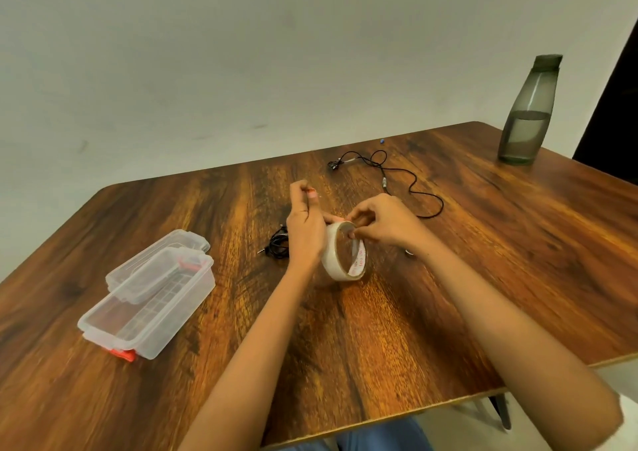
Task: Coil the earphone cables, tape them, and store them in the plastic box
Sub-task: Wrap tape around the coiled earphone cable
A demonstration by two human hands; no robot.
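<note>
Right hand (pixel 381 224) pinches at the top rim of the tape roll (pixel 343 252), thumb and forefinger closed on what looks like the loose end; judged as picking for the tape's start. Left hand (pixel 305 226) steadies the roll from its left side, thumb against the rim, other fingers curled up and loose. Roll is held upright near the middle of the table (pixel 414 329), slightly above or just touching the surface; cannot tell which.

Coiled earphone (pixel 279 243): small black bundle with plug showing, lying just left of the left hand. No tape visible on it, though it is partly hidden behind the hand.

Second earphone (pixel 390 177): uncoiled, strung out in loose bends toward the far edge, beyond both hands.

Plastic box (pixel 152 302): open, near the left edge, its lid (pixel 155 260) leaning across the far end. Box interior looks bare of cables.

Grey bottle (pixel 528 112) stands at the far right corner, well apart from the work.

Progress estimate: one cable coiled, none taped, none stored. Remaining: free a strip, bind first coil, coil and bind the second, place both in the box.
</note>
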